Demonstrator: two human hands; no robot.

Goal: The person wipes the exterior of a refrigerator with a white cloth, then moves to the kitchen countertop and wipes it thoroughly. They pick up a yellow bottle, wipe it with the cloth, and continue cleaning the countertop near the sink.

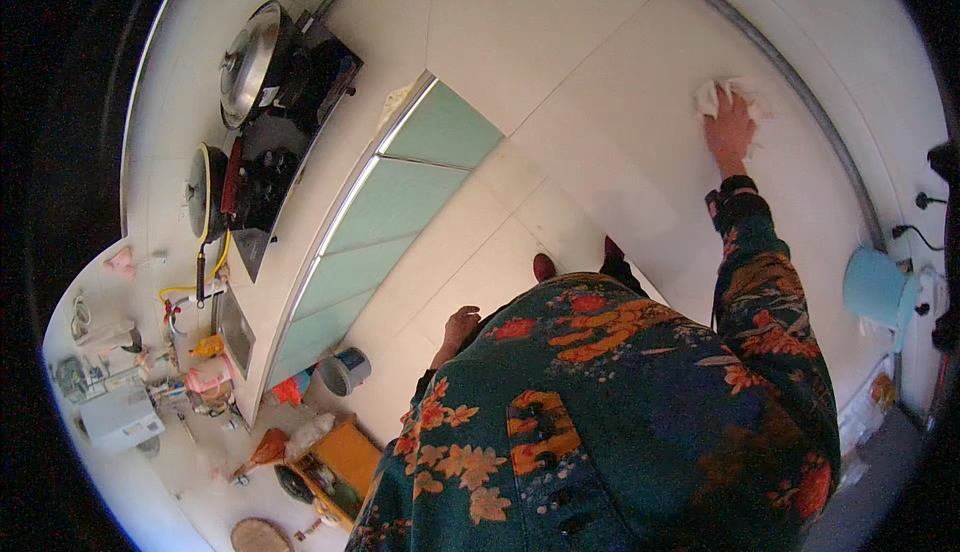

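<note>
My right hand (729, 129) presses down on a crumpled white cloth (709, 97), fingers spread over it. The cloth lies flat against the pale countertop (600, 49), near the grey edging strip at the wall side. Below, my left hand (460, 327) hangs at my side with its fingers curled, away from the counter and over the floor. Whether anything small is inside its fingers cannot be made out.
A black gas stove (274, 166) carries a lidded wok (251, 64) and a lidded frying pan (206, 192). Green cabinet doors (397, 192) run under the counter beside a sink (236, 331). A grey bucket (345, 372) stands on the floor; a light-blue container (874, 287) sits at right.
</note>
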